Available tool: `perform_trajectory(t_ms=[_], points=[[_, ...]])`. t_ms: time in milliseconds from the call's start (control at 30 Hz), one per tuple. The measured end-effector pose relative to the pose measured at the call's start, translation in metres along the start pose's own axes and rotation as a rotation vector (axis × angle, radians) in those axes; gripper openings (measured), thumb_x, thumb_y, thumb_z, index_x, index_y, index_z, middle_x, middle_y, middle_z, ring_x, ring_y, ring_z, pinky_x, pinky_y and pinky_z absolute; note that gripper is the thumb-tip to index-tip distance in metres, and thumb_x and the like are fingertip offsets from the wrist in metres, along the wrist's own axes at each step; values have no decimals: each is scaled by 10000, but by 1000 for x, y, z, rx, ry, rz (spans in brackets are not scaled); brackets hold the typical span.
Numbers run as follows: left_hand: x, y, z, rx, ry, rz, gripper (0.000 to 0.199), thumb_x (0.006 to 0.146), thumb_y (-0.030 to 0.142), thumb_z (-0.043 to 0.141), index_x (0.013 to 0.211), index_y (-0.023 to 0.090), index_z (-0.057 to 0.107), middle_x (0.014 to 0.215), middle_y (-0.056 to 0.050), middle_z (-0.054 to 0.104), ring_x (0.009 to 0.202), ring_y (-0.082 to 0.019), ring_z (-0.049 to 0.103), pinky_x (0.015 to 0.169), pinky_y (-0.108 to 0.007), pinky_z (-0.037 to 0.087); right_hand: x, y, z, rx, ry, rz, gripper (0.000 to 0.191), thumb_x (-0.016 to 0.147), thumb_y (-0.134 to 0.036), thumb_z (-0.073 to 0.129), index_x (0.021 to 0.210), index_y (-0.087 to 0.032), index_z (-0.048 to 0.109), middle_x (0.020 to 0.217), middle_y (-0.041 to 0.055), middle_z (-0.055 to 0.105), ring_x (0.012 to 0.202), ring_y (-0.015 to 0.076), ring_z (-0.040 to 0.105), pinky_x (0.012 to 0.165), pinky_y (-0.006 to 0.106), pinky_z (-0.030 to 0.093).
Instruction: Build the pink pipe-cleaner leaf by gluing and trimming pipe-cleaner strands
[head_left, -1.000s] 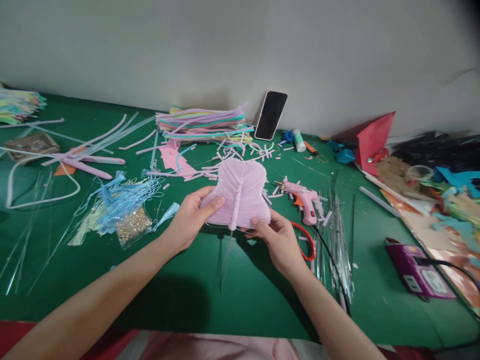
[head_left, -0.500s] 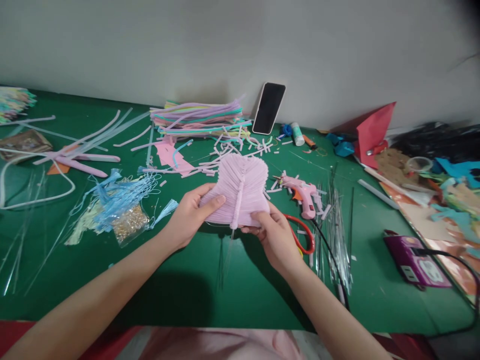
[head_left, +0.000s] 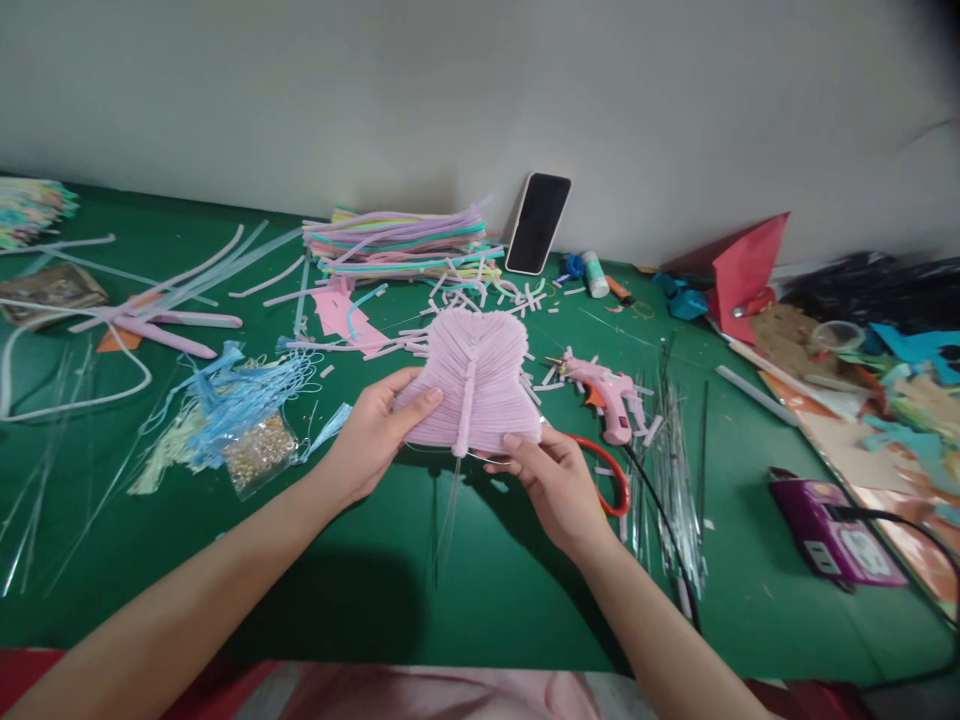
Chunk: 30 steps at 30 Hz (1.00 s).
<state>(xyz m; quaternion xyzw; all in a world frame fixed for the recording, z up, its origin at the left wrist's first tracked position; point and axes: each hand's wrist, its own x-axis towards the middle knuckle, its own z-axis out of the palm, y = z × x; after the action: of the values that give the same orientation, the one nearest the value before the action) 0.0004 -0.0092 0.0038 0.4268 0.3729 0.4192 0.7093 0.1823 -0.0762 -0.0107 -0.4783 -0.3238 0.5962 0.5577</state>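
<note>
The lilac piece [head_left: 491, 385] is held above the green surface [head_left: 510, 605], midway along and set back from its near edge. Your left hand [head_left: 373, 430] pinches one lower corner, thumb on top; your right hand [head_left: 562, 485] pinches the other, its thumb on the face and its other fingers mostly hidden below.

Pulling your hands apart could strain the rows where they meet the stem [head_left: 465, 410]; squeezing hard could crush the fuzz or crease the corners. The wires [head_left: 450, 520] hang loose from the stem's lower end toward the near edge, so dropping the piece flat could bend them. The glue gun [head_left: 611, 400] lies just beyond your right hand, nozzle toward the piece; whether it is hot, you cannot tell from here. Swinging your right hand outward could knock the red handle [head_left: 622, 490] or snag the cord [head_left: 664, 520].

The widest stretch of green lies between your forearms, toward the near edge. Toward the left edge, tassels [head_left: 240, 395] and a bead bag [head_left: 261, 455] hem you in; toward the right edge, long strips [head_left: 679, 500]; toward the far edge, lilac scraps [head_left: 457, 290].
</note>
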Motion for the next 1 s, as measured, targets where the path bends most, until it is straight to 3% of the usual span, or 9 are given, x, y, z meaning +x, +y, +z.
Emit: perform_trajectory(t_ms=[333,600,833,1000], points=[[0,0,0,5,-5,-1,344,776,313,758,1085,180,689,979,-47,749,847,-204,689,775,-299,524,2,0,2,-13,51,-39,152,744,-335,747,836,-215,738,767,2,718,594,136,625,592,295,566],[-1,-1,0,34,-37,7,320,793,287,745,1094,191,690,972,-35,746,847,-181,670,767,-275,519,2,0,3,-17,104,-14,157,723,-336,739,797,-200,715,690,2,708,562,180,659,531,318,566],[0,0,-1,-17,-33,10,259,810,274,736,1047,180,690,930,-24,746,805,-148,670,730,-234,518,-1,1,0,18,21,-24,193,761,-353,721,870,-195,729,737,18,724,635,197,699,592,322,578],[0,-2,0,10,-40,15,267,812,280,734,1054,178,688,959,-36,740,864,-175,672,766,-265,524,-1,1,6,52,25,74,204,679,-319,789,808,-172,732,735,28,735,645,188,697,571,285,572]])
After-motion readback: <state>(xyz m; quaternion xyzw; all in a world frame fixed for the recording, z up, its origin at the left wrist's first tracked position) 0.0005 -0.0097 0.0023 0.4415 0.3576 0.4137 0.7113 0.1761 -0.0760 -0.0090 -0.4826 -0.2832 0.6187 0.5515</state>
